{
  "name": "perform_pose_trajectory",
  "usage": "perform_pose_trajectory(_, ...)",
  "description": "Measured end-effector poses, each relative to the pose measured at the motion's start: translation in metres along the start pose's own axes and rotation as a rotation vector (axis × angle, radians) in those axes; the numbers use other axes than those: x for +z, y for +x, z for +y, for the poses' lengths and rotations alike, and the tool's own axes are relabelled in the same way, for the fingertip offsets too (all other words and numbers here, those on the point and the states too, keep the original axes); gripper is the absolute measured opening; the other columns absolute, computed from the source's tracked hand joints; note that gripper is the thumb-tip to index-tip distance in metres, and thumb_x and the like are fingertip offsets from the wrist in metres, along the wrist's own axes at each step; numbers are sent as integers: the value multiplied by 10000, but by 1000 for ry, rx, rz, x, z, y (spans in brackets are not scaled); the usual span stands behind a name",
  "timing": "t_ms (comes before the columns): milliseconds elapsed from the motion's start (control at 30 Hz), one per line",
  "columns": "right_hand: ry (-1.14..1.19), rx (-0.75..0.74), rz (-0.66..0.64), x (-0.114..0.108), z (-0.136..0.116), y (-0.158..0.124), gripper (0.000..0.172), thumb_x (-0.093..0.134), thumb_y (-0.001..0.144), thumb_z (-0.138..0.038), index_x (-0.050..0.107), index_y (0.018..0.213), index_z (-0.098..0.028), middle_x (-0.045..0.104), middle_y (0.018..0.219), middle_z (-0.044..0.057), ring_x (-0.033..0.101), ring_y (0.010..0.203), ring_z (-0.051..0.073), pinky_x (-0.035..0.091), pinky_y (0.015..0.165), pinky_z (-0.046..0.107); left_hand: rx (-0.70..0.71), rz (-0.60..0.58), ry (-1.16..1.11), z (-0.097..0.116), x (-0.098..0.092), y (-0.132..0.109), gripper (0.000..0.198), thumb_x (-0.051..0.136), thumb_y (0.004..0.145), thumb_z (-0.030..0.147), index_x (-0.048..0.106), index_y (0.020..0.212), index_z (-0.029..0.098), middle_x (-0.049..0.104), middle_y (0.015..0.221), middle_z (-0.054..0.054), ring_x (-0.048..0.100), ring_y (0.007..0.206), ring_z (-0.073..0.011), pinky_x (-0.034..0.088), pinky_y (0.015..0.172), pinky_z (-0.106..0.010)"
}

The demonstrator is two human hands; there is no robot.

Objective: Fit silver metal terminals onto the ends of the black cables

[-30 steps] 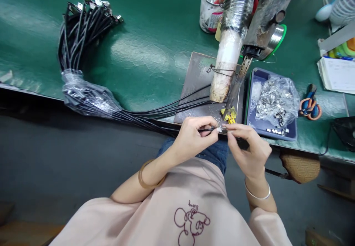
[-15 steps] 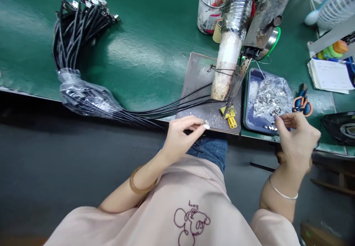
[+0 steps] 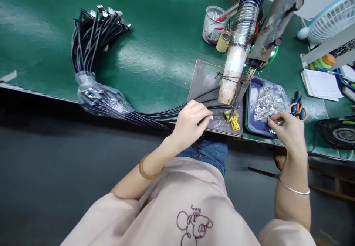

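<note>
My left hand (image 3: 191, 122) is closed in a pinch above the grey board (image 3: 203, 74), with a small whitish piece (image 3: 211, 116) showing at the fingertips. Black cables (image 3: 149, 116) run from a plastic-wrapped bundle (image 3: 104, 97) to the board, behind this hand. My right hand (image 3: 290, 129) has thumb and fingers pinched together low over the blue tray (image 3: 253, 122); what they hold, if anything, is too small to make out. In the tray lies a clear bag of small metal connectors (image 3: 270, 102), with a few loose ones beside my right fingertips.
A soldering iron (image 3: 244, 83) points down at the board beside a taped fume hose (image 3: 231, 68). A yellow clip-like piece (image 3: 234, 122) sits beneath the iron's tip. Cutters (image 3: 298, 107), a paper pad (image 3: 321, 83), a fan (image 3: 332, 22) and a plastic tub (image 3: 213, 26) surround the tray and board.
My left hand has turned knuckles-up and moved slightly further over the board. My right hand has lowered to the tray's near part by the loose connectors. The camera view has shifted.
</note>
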State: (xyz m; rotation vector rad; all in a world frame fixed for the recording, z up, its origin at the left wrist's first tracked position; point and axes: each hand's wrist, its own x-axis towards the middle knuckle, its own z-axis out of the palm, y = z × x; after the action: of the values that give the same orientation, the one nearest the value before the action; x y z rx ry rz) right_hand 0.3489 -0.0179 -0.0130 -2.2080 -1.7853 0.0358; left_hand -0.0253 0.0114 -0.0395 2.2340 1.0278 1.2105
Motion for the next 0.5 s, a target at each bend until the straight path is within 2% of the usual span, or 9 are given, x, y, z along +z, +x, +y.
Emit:
perform_pose_trajectory(67,2,-3,26,0,2,-5,203,869,628,-184,668,639,-211,702,614,-3,612,487,107,427,552,274,12,-165,-114,12,-9,-3,170,617,952,158,757,861,131,755,806,-86,631,785,-207,492,812,-358)
perform_pose_trajectory(100,13,-7,71,0,2,-8,213,870,624,-177,662,646,-215,706,628,3,611,481,107,441,546,271,22,-303,-206,18,-13,-4,155,638,945,171,762,856,148,765,796,-73,641,761,-196,494,797,-340)
perform_pose_trajectory(200,78,-59,306,-4,-5,-21,201,847,643,-155,663,678,-226,721,694,41,672,565,149,500,529,249,53,-773,-585,32,-23,-5,130,672,903,129,774,833,169,787,774,-55,662,664,-150,494,682,-258)
perform_pose_trajectory(233,101,-85,384,-6,-11,-27,200,842,644,-146,665,685,-229,727,716,55,694,608,169,517,522,246,38,-902,-710,34,-23,-5,128,670,897,123,774,836,166,777,733,-51,653,612,-135,481,626,-237)
perform_pose_trajectory(267,127,-106,439,-9,-20,-34,203,842,645,-141,666,691,-231,735,740,66,711,646,188,530,516,245,-22,-974,-814,35,-22,-5,122,665,896,131,769,840,160,759,685,-45,635,563,-123,463,577,-222)
perform_pose_trajectory(300,166,-128,469,-11,-31,-41,223,853,631,-135,660,686,-233,739,742,67,713,641,194,537,504,247,-127,-977,-897,36,-20,-6,113,659,900,152,760,850,154,738,643,-38,616,529,-114,445,539,-210)
perform_pose_trajectory(367,316,-70,486,-14,-59,-56,208,843,682,-143,654,724,-220,745,787,63,722,629,184,573,543,253,-423,-777,-993,34,-12,-6,119,637,916,209,721,861,145,699,601,-22,562,481,-94,402,485,-194)
perform_pose_trajectory(433,621,-46,334,-13,-89,-70,194,806,762,-165,616,749,-202,739,846,58,754,673,192,623,608,271,-651,-485,-1032,32,-2,-5,128,630,918,255,667,870,142,674,598,-3,465,433,-62,335,440,-180)
perform_pose_trajectory(500,836,-81,201,-6,-117,-82,175,753,830,-166,593,764,-195,730,892,41,774,744,193,655,686,299,-730,-301,-1048,31,6,-4,127,646,896,260,616,854,144,646,587,16,408,426,-45,300,431,-173)
